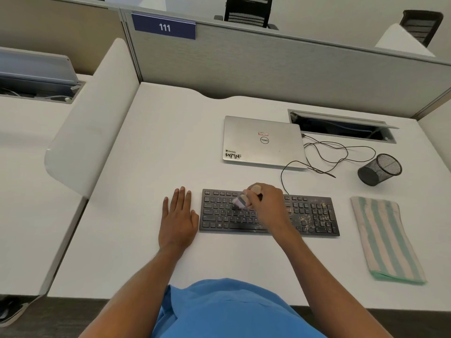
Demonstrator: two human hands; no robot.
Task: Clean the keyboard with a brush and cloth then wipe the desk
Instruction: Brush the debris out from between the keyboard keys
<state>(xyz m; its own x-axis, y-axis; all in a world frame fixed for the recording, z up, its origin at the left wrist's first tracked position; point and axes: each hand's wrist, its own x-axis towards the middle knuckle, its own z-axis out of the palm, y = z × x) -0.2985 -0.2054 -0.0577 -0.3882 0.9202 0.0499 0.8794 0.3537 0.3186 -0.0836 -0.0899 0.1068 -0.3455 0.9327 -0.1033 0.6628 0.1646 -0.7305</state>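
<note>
Head camera, looking down: the right hand (267, 203) is curled round a small brush with a pale wooden handle and a grey band above light bristles (241, 201). The handle's butt sticks out above the knuckles. The bristle end comes out below the fingers toward the left and is blurred. The brush slants, with its bristles down and to the left over the upper letter rows of the flat black full-size keyboard (307, 215); I cannot tell whether they touch the keys.

The left hand (178, 220) lies palm-down on the white desk (158, 154) just beside the keyboard's left end, its fingers straight and close together, holding nothing.

The keyboard's long axis runs left to right, roughly parallel to the desk's near edge. Pale crumbs (308, 219) speckle its right half and number pad. To its right, apart from it, lies a folded green-and-beige striped cloth (385, 237), its long axis running from far to near.

Behind the keyboard are a closed silver laptop with stickers (262, 142), a loose black cable (341, 152), a black mesh pen cup lying on its side (379, 169) and an open cable hatch (341, 126). A grey partition (268, 64) behind them carries a blue sign reading 111 (164, 26).
</note>
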